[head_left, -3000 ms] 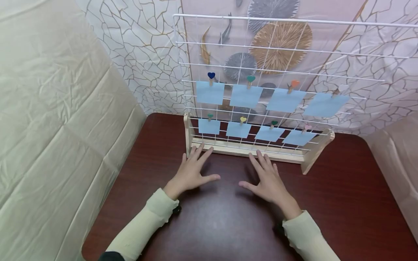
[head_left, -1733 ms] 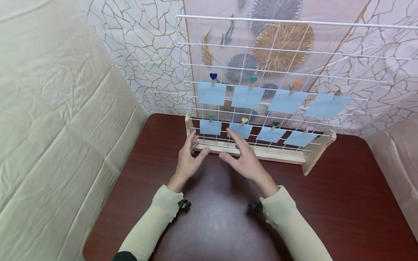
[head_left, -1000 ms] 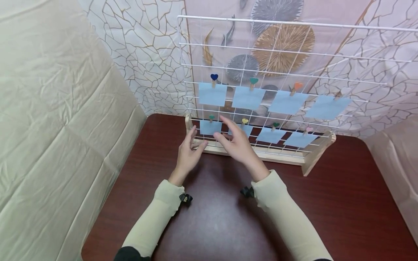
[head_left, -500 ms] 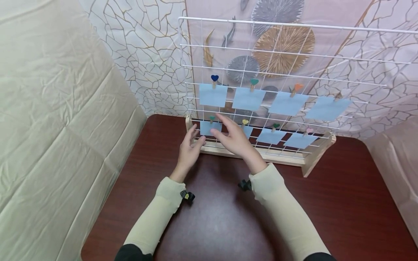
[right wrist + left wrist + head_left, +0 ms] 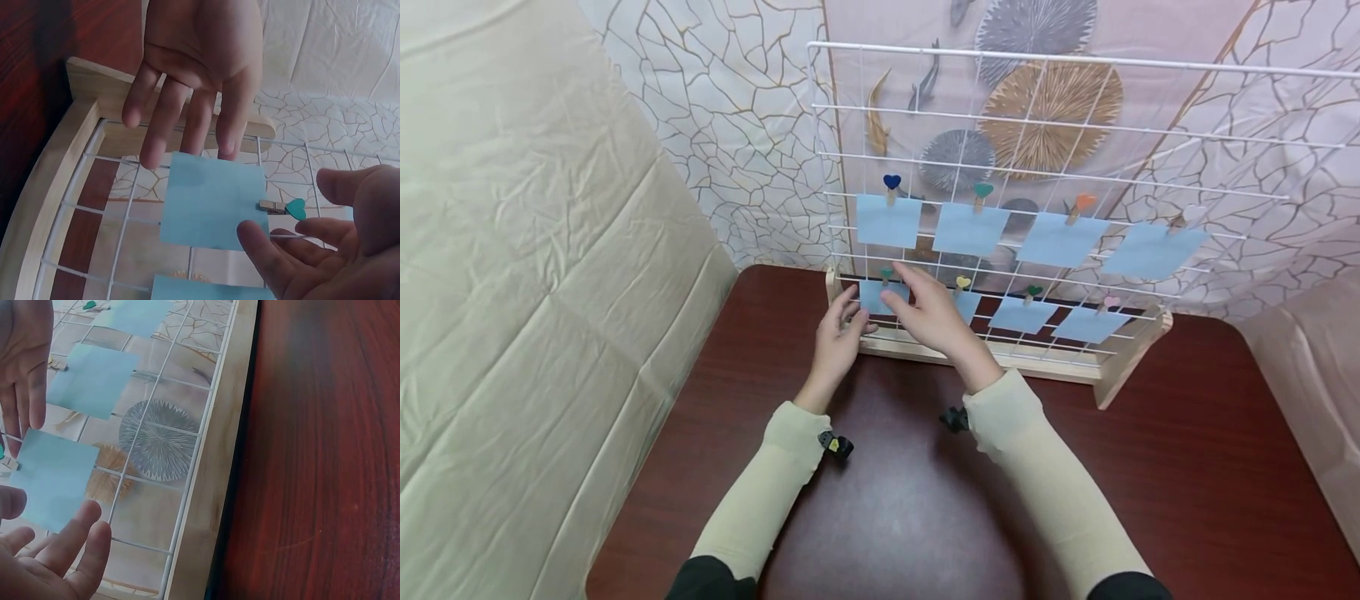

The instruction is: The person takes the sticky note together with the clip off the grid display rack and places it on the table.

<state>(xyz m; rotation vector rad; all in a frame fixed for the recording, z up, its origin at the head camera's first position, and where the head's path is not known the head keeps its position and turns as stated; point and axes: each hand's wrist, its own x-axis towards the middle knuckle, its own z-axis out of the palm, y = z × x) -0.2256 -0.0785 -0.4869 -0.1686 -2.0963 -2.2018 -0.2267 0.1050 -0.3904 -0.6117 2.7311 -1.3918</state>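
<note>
A white wire grid stands in a wooden base on a dark red table. Two rows of blue paper notes hang on it from small heart clips. Both hands are raised in front of the lower-left note, which hangs from a teal heart clip. My left hand has straight fingers, their tips at the note's edge; I cannot tell whether they touch it. My right hand hovers with thumb and fingers spread apart beside the teal clip, holding nothing.
The neighbouring lower note hangs just right of the hands. Cream sheeting covers the wall on the left, and patterned fabric hangs behind the grid. Bare tabletop stretches in front of the base.
Both hands lifted off the table and moved up and left to the lower-left note. The right hand crossed over from the middle of the base.
</note>
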